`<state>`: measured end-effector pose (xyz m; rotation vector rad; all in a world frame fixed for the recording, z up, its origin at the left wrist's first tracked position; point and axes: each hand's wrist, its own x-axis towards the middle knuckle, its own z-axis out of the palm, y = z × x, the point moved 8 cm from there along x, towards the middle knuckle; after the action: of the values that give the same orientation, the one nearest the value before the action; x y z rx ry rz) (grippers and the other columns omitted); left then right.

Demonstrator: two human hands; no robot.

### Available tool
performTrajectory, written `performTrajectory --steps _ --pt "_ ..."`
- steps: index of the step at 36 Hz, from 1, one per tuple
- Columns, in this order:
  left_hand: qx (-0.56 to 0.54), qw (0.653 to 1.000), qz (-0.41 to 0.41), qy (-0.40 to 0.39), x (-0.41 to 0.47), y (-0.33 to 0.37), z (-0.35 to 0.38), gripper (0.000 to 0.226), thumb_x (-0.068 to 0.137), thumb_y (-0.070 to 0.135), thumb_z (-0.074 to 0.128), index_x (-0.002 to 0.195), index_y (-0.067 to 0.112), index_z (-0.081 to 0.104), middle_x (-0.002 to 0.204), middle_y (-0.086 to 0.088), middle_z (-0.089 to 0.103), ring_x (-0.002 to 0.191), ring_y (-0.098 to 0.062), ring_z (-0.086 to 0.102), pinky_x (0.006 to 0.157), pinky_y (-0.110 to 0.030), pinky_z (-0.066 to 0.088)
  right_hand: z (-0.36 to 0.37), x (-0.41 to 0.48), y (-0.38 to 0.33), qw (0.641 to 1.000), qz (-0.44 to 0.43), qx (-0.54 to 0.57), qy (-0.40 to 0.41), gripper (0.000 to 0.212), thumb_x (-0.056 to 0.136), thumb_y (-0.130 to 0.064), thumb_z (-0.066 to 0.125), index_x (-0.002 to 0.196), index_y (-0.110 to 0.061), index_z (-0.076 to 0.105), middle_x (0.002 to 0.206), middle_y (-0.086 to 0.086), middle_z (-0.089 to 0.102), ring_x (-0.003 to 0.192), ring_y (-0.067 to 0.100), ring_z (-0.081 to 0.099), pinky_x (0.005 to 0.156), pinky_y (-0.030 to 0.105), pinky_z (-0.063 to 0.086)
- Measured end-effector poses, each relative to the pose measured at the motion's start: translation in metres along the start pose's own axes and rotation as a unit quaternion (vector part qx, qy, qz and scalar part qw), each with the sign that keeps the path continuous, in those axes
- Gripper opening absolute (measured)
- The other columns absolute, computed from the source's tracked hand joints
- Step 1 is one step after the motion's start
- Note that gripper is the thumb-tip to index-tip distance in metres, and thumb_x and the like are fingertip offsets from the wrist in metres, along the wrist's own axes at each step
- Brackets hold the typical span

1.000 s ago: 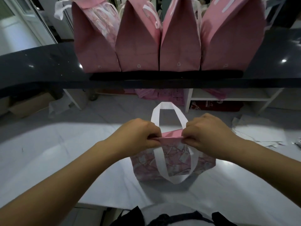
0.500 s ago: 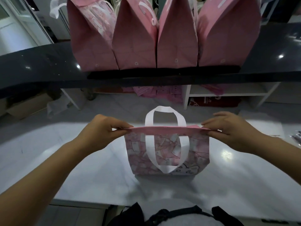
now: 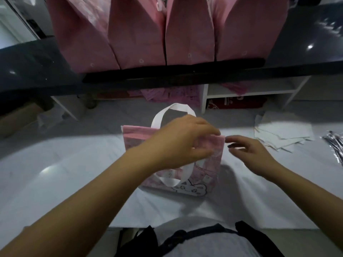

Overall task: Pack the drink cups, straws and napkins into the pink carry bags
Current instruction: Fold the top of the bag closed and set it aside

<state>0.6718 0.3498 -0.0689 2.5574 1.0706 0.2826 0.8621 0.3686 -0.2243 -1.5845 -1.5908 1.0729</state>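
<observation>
Where the dark glossy counter [image 3: 27,58] overhangs the white table [image 3: 55,173], four matte pink bags [image 3: 137,34] stand in a row, their tops cut off. On the table a printed pink carry bag [image 3: 133,140] stands upright with its white ribbon handles looped. The left hand [image 3: 178,143] arches over the bag's rim and hides the opening; blur hides whether its fingers pinch. The right hand [image 3: 254,156] hovers just beside the bag's corner, fingers loosely apart.
</observation>
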Motion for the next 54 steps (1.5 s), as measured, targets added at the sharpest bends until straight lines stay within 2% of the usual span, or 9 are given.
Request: performTrajectory --steps 4,8,12,18,25,32,43,49,54 --pt "0.037 0.998 -0.012 -0.054 0.02 0.003 0.02 0.037 0.095 0.038 0.061 0.132 0.034 0.059 0.124 0.012 0.063 0.112 -0.011 0.055 0.092 -0.038 0.048 0.021 0.001 0.02 0.999 0.024 -0.004 -0.033 0.034 0.094 -0.008 0.062 0.126 -0.021 0.065 0.12 -0.007 0.068 0.106 0.009 0.065 0.096 0.036 0.053" --pt "0.025 0.997 -0.016 -0.075 0.034 0.002 0.02 0.021 0.093 0.034 0.066 0.113 0.032 0.073 0.105 0.012 0.07 0.095 -0.01 0.063 0.082 -0.039 0.053 0.035 0.009 0.024 0.998 0.033 -0.01 -0.05 0.032 0.095 -0.009 0.058 0.124 -0.02 0.068 0.119 -0.008 0.069 0.107 0.007 0.064 0.093 0.032 0.053" --pt "0.002 0.998 -0.023 -0.066 0.037 -0.004 0.006 0.013 0.089 0.035 0.073 0.101 0.033 0.078 0.089 0.019 0.07 0.086 -0.003 0.063 0.072 -0.023 0.05 0.042 0.01 0.027 0.998 0.041 -0.005 -0.04 0.031 0.093 -0.007 0.06 0.121 -0.018 0.069 0.113 -0.006 0.071 0.104 0.008 0.065 0.089 0.03 0.054" --pt "-0.135 0.989 -0.036 -0.048 0.023 -0.021 -0.033 0.015 0.08 0.024 0.081 0.094 0.027 0.081 0.085 0.016 0.074 0.084 -0.005 0.069 0.073 -0.018 0.052 0.042 0.001 0.025 0.996 0.042 0.069 -0.022 0.033 0.095 -0.004 0.058 0.119 -0.024 0.067 0.11 -0.01 0.07 0.096 0.003 0.065 0.085 0.02 0.051" --pt "-0.188 0.979 -0.065 -0.038 0.006 -0.039 -0.059 0.019 0.07 0.037 0.073 0.089 0.035 0.078 0.085 0.014 0.076 0.082 -0.006 0.071 0.074 -0.015 0.054 0.043 -0.005 0.02 0.971 0.069 0.224 -0.042 0.029 0.093 0.002 0.059 0.108 -0.018 0.074 0.098 -0.004 0.078 0.095 0.009 0.071 0.081 0.013 0.052" --pt "-0.208 0.976 -0.065 -0.015 -0.003 -0.046 -0.063 0.019 0.073 0.029 0.076 0.091 0.028 0.079 0.085 0.01 0.076 0.083 -0.011 0.072 0.075 -0.017 0.054 0.038 0.0 0.014 0.967 0.075 0.239 -0.051 0.019 0.09 -0.003 0.066 0.103 -0.011 0.076 0.099 0.0 0.078 0.097 0.011 0.072 0.083 0.016 0.054" --pt "-0.207 0.976 -0.068 0.019 -0.014 -0.052 -0.067 0.017 0.076 0.023 0.077 0.093 0.025 0.078 0.085 0.012 0.076 0.082 -0.011 0.071 0.074 -0.02 0.056 0.065 -0.008 -0.001 0.977 0.059 0.206 -0.012 0.016 0.09 0.004 0.062 0.085 -0.004 0.075 0.083 0.009 0.075 0.082 0.019 0.07 0.08 0.023 0.055" --pt "-0.202 0.976 -0.06 0.058 -0.025 -0.059 -0.074 0.018 0.076 0.023 0.077 0.094 0.021 0.079 0.085 0.004 0.076 0.081 -0.014 0.071 0.072 -0.023 0.056 0.077 -0.01 -0.003 0.999 0.02 0.032 -0.019 0.013 0.099 -0.016 0.055 0.093 -0.025 0.064 0.101 -0.016 0.059 0.107 -0.003 0.048 0.089 0.013 0.035" --pt "-0.217 0.973 -0.049 0.064 -0.029 -0.057 -0.066 0.017 0.078 0.019 0.076 0.094 0.014 0.079 0.084 0.003 0.076 0.079 -0.013 0.072 0.072 -0.02 0.055 0.073 0.005 -0.001 0.999 -0.001 -0.05 0.018 0.013 0.1 -0.019 0.054 0.093 -0.027 0.063 0.096 -0.026 0.056 0.111 0.003 0.036 0.1 0.03 0.028"
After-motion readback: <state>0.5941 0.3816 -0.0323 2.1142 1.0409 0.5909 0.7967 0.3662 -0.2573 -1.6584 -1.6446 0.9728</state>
